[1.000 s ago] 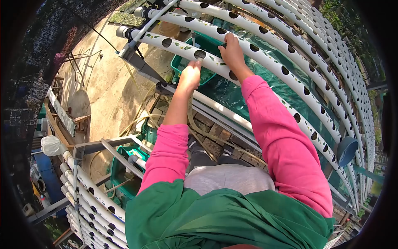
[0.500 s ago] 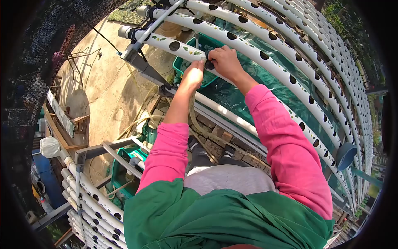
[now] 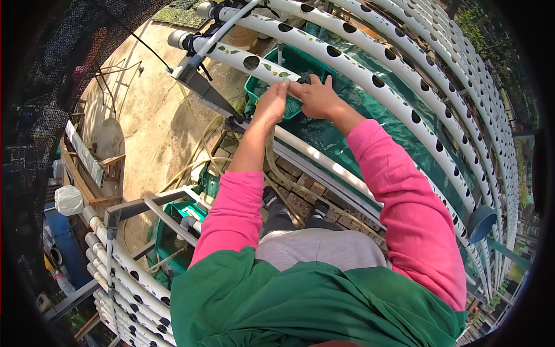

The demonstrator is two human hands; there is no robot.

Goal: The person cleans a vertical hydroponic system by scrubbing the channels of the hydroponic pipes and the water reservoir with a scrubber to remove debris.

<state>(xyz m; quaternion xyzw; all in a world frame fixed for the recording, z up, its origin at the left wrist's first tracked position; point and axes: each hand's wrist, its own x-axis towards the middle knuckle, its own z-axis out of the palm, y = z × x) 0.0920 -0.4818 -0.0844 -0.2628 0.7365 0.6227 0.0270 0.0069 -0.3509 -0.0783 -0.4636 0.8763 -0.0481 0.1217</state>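
Observation:
A white pipe [image 3: 231, 56] with round holes and a printed leaf pattern runs under both my hands. My left hand [image 3: 270, 105] is closed at the near side of this pipe, its fingers pressed together along the edge. Just to its right, my right hand [image 3: 319, 99] has its fingers spread. One finger points left and touches the left fingertips, while others stick up over the pipe. Something dark shows behind the right hand at the pipe, partly hidden. Below the hands sits a green tub [image 3: 250, 88].
More white perforated pipes [image 3: 378, 81] rise in rows to the right, over a green water-filled liner [image 3: 318, 134]. A grey metal frame [image 3: 202, 89] supports the near pipe's left end. Hoses [image 3: 270, 153] hang by the brick floor [image 3: 300, 205]. Another pipe rack [image 3: 133, 269] stands lower left.
My right hand has moved from above the pipe toward its near side, and its fingers have spread. My left hand stays at the pipe. The view has shifted slightly.

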